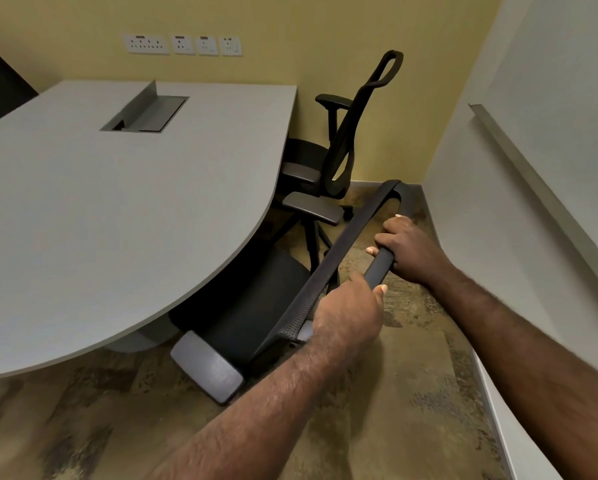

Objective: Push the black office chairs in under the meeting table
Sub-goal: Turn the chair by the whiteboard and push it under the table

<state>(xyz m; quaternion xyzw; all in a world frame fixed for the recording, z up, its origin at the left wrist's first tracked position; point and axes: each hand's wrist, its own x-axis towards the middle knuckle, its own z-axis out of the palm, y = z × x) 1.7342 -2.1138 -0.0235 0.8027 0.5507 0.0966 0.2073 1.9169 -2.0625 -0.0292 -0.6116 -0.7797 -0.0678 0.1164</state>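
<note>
Both hands, left (346,315) and right (406,249), grip the near chair's (242,317) back rail; its seat is partly under the table (117,202). Push evenly (armrest (205,367) may catch the edge).

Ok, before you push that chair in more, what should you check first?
1. Both hands gripping: left hand and right hand wrap the top bar of the near chair: ok.
2. Seat going under the meeting table: front part already under the edge: ok.
3. Near armrest low enough to pass under: cannot tell.
4. Gap to the far chair: the two look close: cannot tell.
5. Wheels rolling free: hidden: cannot tell.
</note>
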